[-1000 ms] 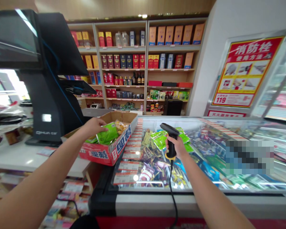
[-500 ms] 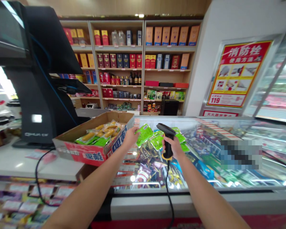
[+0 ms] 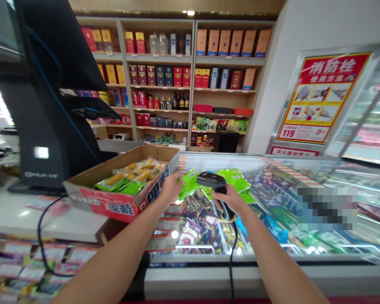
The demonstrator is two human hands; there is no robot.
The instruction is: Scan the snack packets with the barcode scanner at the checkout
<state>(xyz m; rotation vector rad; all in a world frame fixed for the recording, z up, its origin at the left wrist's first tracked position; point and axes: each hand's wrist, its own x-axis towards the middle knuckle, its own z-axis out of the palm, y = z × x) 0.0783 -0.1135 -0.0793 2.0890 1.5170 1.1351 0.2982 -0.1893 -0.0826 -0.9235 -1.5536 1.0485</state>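
My left hand [image 3: 171,187] is closed on the edge of a green snack packet [image 3: 188,184], held up over the glass-topped freezer. A black barcode scanner [image 3: 213,180] sits in my right hand [image 3: 230,200], fingers wrapped round its handle. Its head points left, close to the packet. Behind the scanner, more green packets [image 3: 236,179] lie on the freezer glass, partly covered by my hand. Left of my hands stands an open cardboard box [image 3: 106,204] with yellow-and-green packets [image 3: 136,176] inside.
A black checkout terminal [image 3: 50,126] stands on the white counter [image 3: 66,223] at left. The scanner's cable [image 3: 232,261] hangs over the freezer's front edge [image 3: 202,278]. Shelves of boxed goods [image 3: 160,78] line the back wall. A blurred-out patch [image 3: 327,209] covers part of the freezer at right.
The scanner has tilted and swung left, so its head is now nearer the packet in my left hand. That packet has shifted slightly left and down. The whole view has moved a little.
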